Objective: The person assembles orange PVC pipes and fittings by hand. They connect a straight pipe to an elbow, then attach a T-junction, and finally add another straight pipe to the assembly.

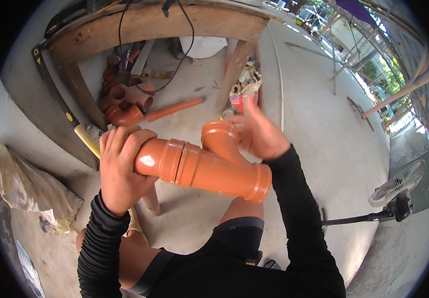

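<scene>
"If you lay a clock face over the view, twelve at the top, what is biggest?"

"A wooden bench (160, 32), from ten round to one. Then a standing fan (402, 206), between three and four, and a heap of loose pipe pieces (125, 115) beneath the bench, towards ten."

"And the piece being worked on?"

"That's the orange pipe fitting (214, 174), near the clock's centre, held up above the person's lap. Its barrel slopes from between nine and ten down to between three and four, and a side branch rises towards twelve."

"What are the hands doing?"

"The left hand (120, 159) is wrapped round the barrel's nine o'clock end, fingers over the top. The right hand (266, 134) is loosely spread at the one o'clock side of the branch, thumb up. I can't tell whether its fingertips touch the rim."

"How would it handle?"

"Looks like plastic: stiff, fairly light for its bulk, not easily broken. The smooth, glossy wall might slip in a damp palm, and the branch probably makes it want to roll."

"Best hold?"

"One hand round the plain barrel, as now, the other under the three o'clock end. For smaller grips, use the raised collar (180, 163) or the branch's thick lip."
</scene>
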The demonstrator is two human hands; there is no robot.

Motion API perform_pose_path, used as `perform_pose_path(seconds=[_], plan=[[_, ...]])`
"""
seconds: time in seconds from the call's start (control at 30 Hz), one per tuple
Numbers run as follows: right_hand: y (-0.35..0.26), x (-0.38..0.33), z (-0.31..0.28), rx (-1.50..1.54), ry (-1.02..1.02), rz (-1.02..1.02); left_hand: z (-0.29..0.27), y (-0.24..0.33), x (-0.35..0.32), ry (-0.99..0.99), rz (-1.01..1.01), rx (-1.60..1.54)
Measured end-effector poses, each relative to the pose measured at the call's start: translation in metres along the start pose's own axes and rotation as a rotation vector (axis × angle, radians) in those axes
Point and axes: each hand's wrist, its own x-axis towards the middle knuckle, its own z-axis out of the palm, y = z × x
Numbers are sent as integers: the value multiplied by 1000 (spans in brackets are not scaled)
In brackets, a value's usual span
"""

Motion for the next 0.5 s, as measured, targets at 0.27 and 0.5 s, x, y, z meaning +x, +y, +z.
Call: perform_pose_path(seconds=[0.27,0.5], plan=[[10,-59,52,-221,-177,125,-1,-8,1,34,-26,-8],[19,-59,48,-182,-100,61,3,-7,2,41,-50,-38]])
